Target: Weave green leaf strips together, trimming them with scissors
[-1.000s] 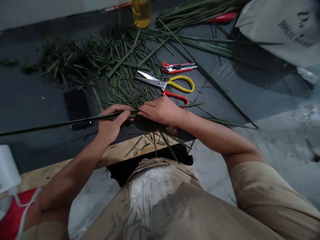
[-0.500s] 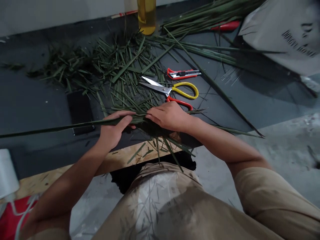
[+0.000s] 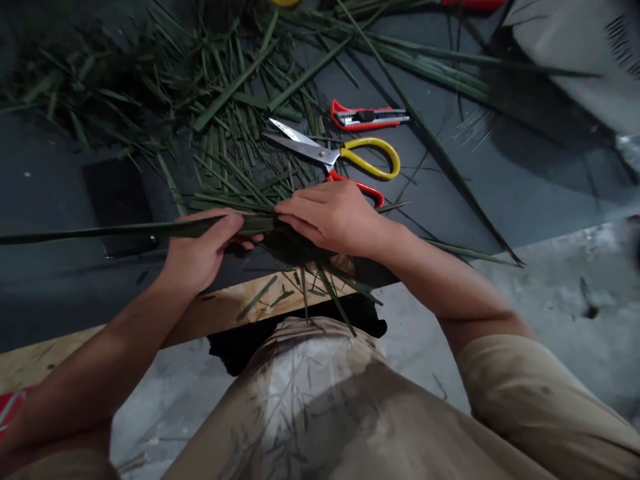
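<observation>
At far left, a flat black smartphone (image 3: 117, 200) lies on a dark grey mat (image 3: 60, 300), and a long, narrow green leaf blade (image 3: 100, 231) crosses just above it, running in from the left edge of the view. The person's left hand (image 3: 200, 250) is clenched around that blade, with the fingers curled beneath it and the thumb pressed on top. The blade continues to the right, flattening into a thicker dark green fold under the right hand (image 3: 333, 217), which lies open and palm-down with its fingers extended and together, pressing on the blade rather than gripping it. Above the hands spreads a loose heap of cut green leaf strips (image 3: 225, 133). Just beyond the right hand lie steel scissors (image 3: 325, 157) with one yellow and one red handle, their blades slightly apart, and a red-and-silver utility knife (image 3: 367, 115). Below the hands, a pale plywood board edge (image 3: 225, 313) carries a few loose strips, and leaf shreds cling to the person's beige clothing (image 3: 300, 400). A white printed sack (image 3: 590, 60) sits at upper right.
</observation>
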Available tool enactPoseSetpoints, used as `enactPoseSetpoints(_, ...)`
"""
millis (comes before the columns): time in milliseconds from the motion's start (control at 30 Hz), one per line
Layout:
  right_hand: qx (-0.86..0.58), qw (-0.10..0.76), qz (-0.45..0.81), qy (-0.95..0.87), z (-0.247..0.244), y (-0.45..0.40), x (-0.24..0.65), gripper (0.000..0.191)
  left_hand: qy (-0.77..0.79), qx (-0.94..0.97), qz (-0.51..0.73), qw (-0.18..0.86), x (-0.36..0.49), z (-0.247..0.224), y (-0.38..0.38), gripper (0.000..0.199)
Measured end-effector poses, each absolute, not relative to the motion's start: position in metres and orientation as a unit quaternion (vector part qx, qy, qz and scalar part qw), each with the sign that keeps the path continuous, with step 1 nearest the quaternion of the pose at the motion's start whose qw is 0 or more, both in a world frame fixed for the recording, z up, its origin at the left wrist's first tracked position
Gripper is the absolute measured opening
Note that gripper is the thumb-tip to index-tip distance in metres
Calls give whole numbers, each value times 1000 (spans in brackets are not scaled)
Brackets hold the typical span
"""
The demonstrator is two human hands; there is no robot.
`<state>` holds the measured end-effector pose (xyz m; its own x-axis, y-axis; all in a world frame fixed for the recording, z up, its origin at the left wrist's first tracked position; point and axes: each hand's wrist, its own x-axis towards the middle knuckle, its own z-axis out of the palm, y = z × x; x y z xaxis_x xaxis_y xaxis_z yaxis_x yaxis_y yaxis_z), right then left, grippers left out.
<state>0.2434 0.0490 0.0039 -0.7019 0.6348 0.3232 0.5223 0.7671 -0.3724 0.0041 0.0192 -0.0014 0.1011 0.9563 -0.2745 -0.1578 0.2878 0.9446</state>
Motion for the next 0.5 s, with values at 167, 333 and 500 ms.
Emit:
enactPoseSetpoints(167, -347, 239, 183, -888, 11, 52, 253, 39, 501, 350, 510, 605, 1, 2, 26, 35)
enactPoseSetpoints(333, -357, 285, 300, -837, 11, 60, 261, 31, 499, 303, 536, 610, -5, 2, 33, 29)
enactPoseSetpoints(500, -343, 316, 483, -741, 13, 66, 264, 33, 476, 313, 529, 629, -5, 1, 33, 35)
